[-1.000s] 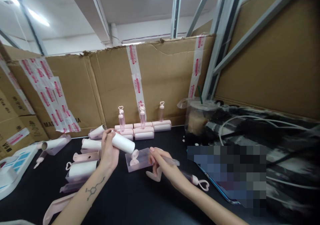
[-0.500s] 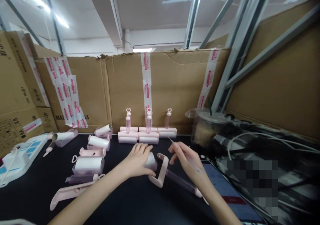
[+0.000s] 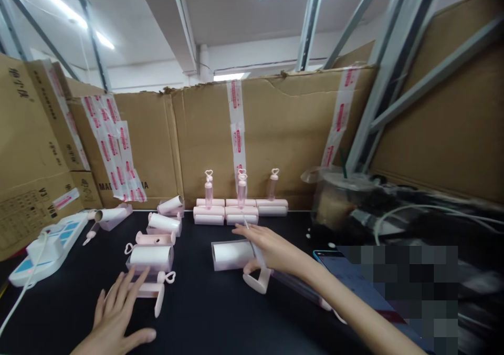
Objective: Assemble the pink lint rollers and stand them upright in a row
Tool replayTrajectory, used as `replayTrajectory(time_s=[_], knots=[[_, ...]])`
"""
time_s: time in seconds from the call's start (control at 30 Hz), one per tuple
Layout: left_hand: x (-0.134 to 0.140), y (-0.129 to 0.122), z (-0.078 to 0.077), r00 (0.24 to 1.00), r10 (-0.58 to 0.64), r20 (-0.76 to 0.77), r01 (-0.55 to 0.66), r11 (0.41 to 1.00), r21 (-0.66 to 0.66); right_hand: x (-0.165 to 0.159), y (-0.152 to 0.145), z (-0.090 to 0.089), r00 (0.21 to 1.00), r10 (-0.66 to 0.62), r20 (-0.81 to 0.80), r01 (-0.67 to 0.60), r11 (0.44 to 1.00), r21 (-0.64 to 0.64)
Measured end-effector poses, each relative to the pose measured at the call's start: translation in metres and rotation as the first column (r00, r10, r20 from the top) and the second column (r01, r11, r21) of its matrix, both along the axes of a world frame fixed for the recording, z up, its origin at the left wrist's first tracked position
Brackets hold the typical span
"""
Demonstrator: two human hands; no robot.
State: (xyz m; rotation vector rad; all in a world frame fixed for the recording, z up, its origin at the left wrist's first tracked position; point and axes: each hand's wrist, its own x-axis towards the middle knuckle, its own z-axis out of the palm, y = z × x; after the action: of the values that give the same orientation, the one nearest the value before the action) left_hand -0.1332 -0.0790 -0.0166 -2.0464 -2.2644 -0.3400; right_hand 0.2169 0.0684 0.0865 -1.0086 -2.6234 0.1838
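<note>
My left hand [image 3: 118, 313] is spread flat over a pink bracket [image 3: 151, 291] on the left, its fingertips near a boxed white lint roll [image 3: 149, 255]. Whether it touches the bracket I cannot tell. My right hand [image 3: 271, 247] is closed around a thin, pale pointed tool [image 3: 246, 221] that sticks out above the fingers. Its thumb is at a second pink bracket [image 3: 258, 281], mostly covered by the hand. Beside that hand lies another white lint roll [image 3: 233, 252] in a clear case. A clear lint roller handle [image 3: 297, 288] lies partly under my right forearm.
Several pink lint rollers [image 3: 209, 216] with upright handles line the cardboard wall [image 3: 200, 134]. More cased rolls [image 3: 164, 222] lie at the left, near a white power strip [image 3: 66, 239]. On the right are a lidded drink cup [image 3: 334, 202], a phone [image 3: 346, 276] and cables.
My left hand has left the middle roll and moved left to the pink bracket, opening out. My right hand has moved left and over the middle bracket, still with the thin tool.
</note>
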Motion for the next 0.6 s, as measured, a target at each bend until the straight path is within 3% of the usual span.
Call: replayTrajectory(time_s=[0.17, 0.43, 0.5, 0.6], knots=[[-0.008, 0.017, 0.002, 0.998, -0.056, -0.009, 0.056, 0.974, 0.219, -0.028, 0.014, -0.008, 0.988, 0.007, 0.157, 0.002, 0.999, -0.053], [-0.003, 0.022, 0.0, 0.995, -0.062, -0.084, 0.085, 0.95, 0.302, -0.107, 0.026, -0.013, 0.989, -0.019, 0.144, 0.006, 0.996, 0.089], [-0.001, 0.022, -0.002, 0.995, -0.061, -0.081, 0.083, 0.946, 0.315, -0.109, 0.026, -0.008, 0.988, -0.039, 0.148, 0.023, 0.994, 0.11], [0.001, 0.021, -0.003, 0.994, -0.053, -0.092, 0.081, 0.94, 0.33, -0.079, 0.016, 0.004, 0.984, -0.103, 0.146, 0.083, 0.987, 0.136]])
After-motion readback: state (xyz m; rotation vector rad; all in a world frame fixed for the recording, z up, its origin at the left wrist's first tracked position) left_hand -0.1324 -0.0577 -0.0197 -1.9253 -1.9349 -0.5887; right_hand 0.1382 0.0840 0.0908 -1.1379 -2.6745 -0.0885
